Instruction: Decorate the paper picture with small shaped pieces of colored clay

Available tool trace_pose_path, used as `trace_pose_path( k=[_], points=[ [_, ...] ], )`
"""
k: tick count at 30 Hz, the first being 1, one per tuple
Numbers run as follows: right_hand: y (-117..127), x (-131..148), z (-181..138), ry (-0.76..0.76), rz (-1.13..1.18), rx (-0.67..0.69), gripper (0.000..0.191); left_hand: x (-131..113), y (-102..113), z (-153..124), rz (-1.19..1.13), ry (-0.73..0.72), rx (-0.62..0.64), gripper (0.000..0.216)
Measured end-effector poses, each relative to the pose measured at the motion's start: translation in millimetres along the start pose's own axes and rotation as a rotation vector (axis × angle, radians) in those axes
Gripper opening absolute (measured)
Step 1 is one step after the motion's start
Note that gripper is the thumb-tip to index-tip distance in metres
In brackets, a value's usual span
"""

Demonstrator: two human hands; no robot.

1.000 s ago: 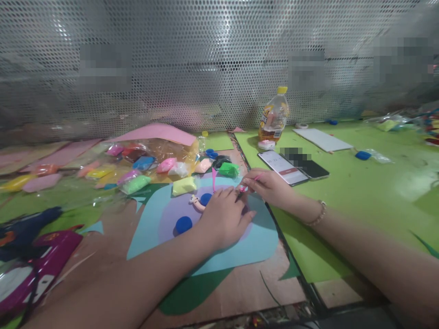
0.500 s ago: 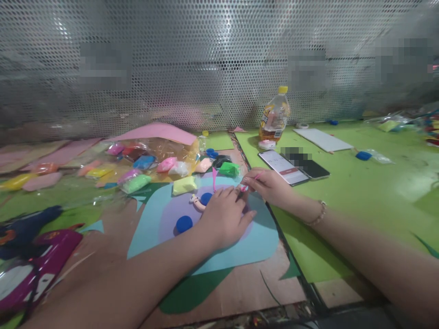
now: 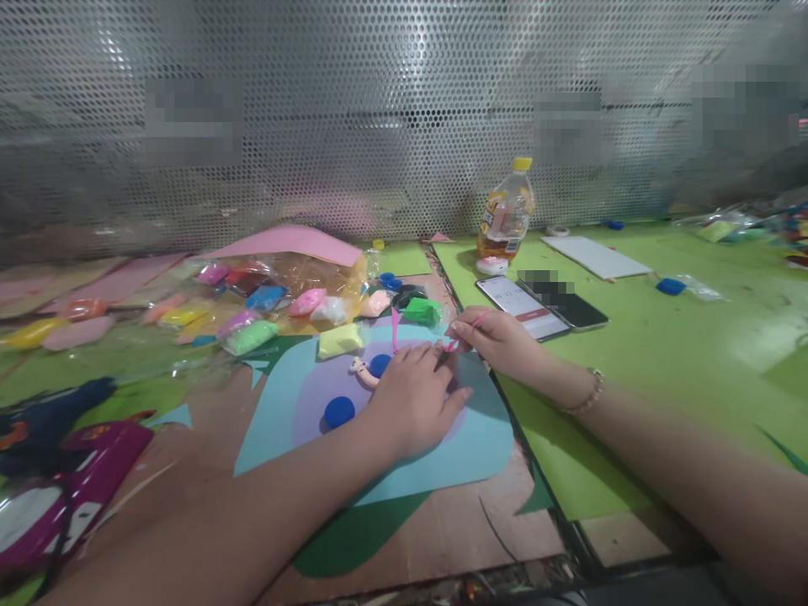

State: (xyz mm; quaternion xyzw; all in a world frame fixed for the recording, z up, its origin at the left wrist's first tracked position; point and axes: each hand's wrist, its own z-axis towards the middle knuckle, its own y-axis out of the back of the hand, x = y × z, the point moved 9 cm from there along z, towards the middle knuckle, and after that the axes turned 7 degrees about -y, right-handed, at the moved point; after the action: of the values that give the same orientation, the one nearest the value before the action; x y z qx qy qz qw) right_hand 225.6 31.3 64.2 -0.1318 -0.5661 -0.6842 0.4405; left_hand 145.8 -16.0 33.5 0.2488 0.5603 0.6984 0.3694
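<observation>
My right hand (image 3: 498, 341) is closed in a pinch on a thin pink modelling tool (image 3: 481, 319), whose end shows above the fingers. Just left of it, my left hand (image 3: 420, 400) lies palm down with its thumb apart, on a light-blue and lilac paper piece (image 3: 278, 429). A small dark bit (image 3: 442, 359) shows by its fingertips; what lies under the palm is hidden. Beside the left hand are two blue clay discs (image 3: 339, 412) and a curved pale clay figure (image 3: 364, 374). Beyond the fingers, a pink pointed piece (image 3: 396, 331) stands out against the lilac.
Several bagged clay packs (image 3: 251, 338) spread across the back left. A bottle (image 3: 507, 215) stands behind two phones (image 3: 523, 310), with a white board (image 3: 595, 257) to their right. A purple glue-gun-like tool (image 3: 94, 471) lies at left. A perforated metal sheet (image 3: 404, 109) rises behind.
The right hand has shifted very slightly, with the pink tool still pinched in it. The left hand stays in place on the paper.
</observation>
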Motion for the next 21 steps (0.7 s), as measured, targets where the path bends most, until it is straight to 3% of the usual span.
trace_pose_path(
  k=[21],
  points=[
    [5.5,-1.0,-1.4,-0.016,0.046,-0.038,0.023,-0.5,-1.5,0.6,0.029,-0.004,0.016,0.046]
  ],
)
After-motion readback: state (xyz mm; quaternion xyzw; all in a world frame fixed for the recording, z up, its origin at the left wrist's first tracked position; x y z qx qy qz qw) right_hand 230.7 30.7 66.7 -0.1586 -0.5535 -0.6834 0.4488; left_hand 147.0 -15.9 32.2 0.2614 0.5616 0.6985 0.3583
